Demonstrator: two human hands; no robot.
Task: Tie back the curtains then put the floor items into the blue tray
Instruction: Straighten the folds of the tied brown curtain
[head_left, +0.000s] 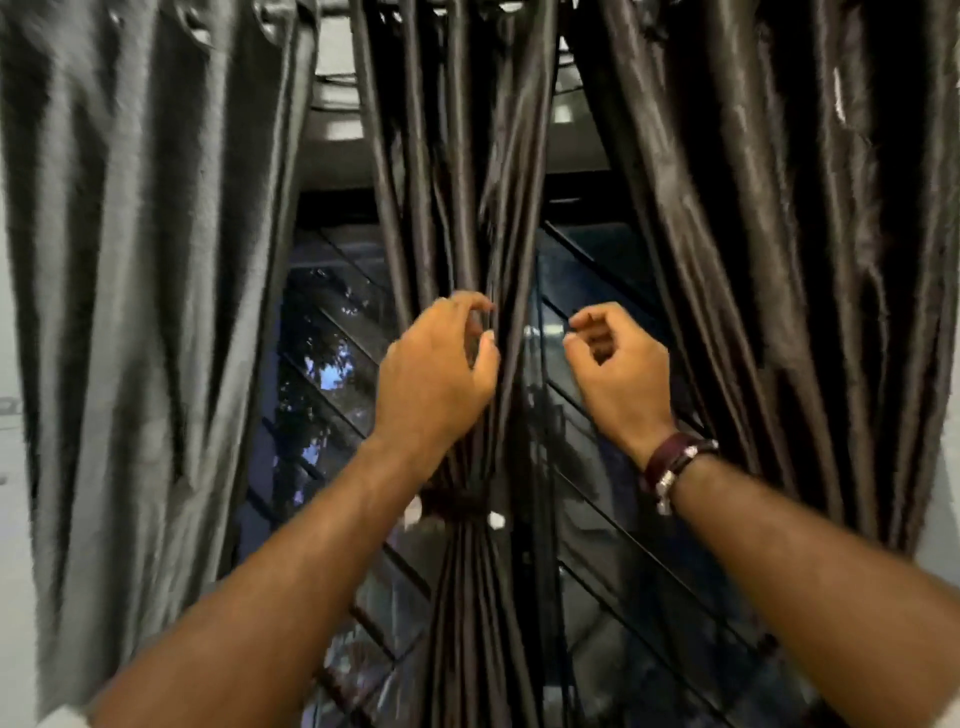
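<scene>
Dark window panes (332, 332) with slanted bars fill the background, with foliage and patches of sky reflected or seen through at centre left. Three dark, glossy curtains hang in front of them: the left curtain (135, 291) spreads loose across the left third of the frame, the right curtain (810, 260) hangs loose across the right third, and the middle curtain (467, 208) is gathered into a narrow bundle down the centre. A dark tie (460, 506) cinches that bundle below the middle of the frame, with a small white piece showing at each side of it. The left hand (436, 374) rests against the left edge of the gathered bundle above the tie, fingers curled loosely with thumb and fingertips at the folds; whether it actually pinches the fabric cannot be told. The right hand (618, 374) hovers just right of the bundle, half-closed with fingers curled inward, holding nothing visible. A dark wristband (675, 460) circles the right wrist.
</scene>
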